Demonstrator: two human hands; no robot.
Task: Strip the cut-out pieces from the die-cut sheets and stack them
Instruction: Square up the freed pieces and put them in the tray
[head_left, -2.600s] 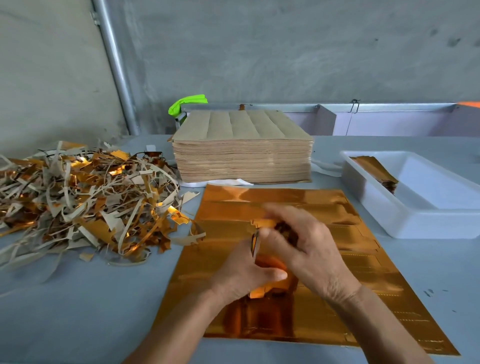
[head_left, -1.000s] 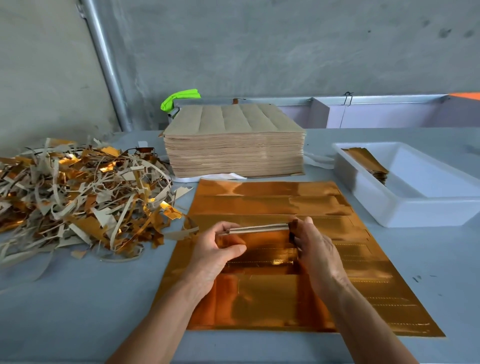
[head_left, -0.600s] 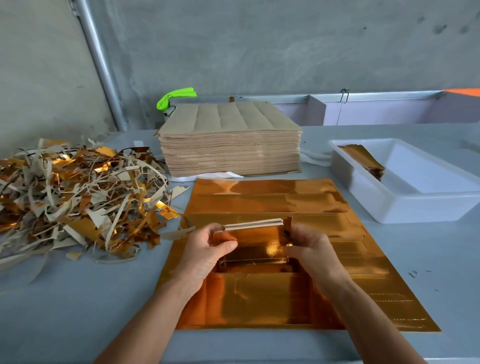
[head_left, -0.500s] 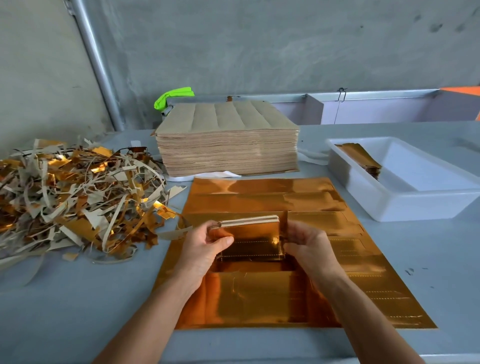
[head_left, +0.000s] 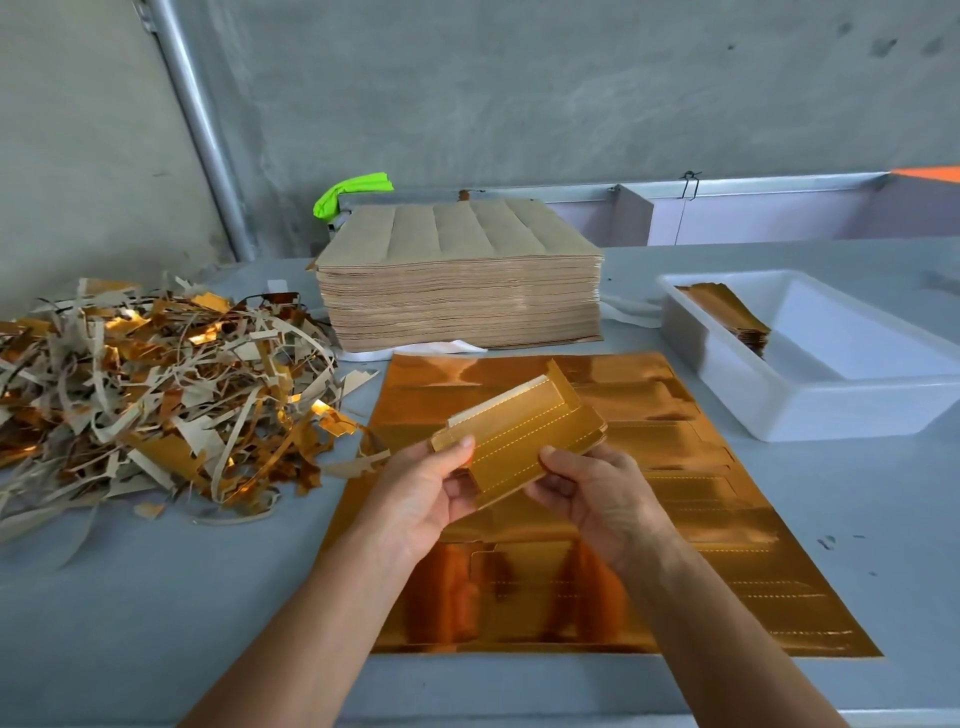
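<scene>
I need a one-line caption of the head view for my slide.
Both hands, left and right, hold a small stack of gold cut-out pieces above the gold die-cut sheet, scrap pile beside.

A small bundle of gold cut-out pieces (head_left: 519, 439) is held tilted at frame centre, above the gold die-cut sheet (head_left: 675, 519) laid flat. More pieces (head_left: 727, 317) are stacked at upper right.

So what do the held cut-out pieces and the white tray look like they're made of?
Cut-out pieces: thin card with shiny gold foil face and stitched-looking perforation lines, pale edges at the top. White tray: likely moulded plastic, smooth, slightly glossy, with rounded walls.
</scene>
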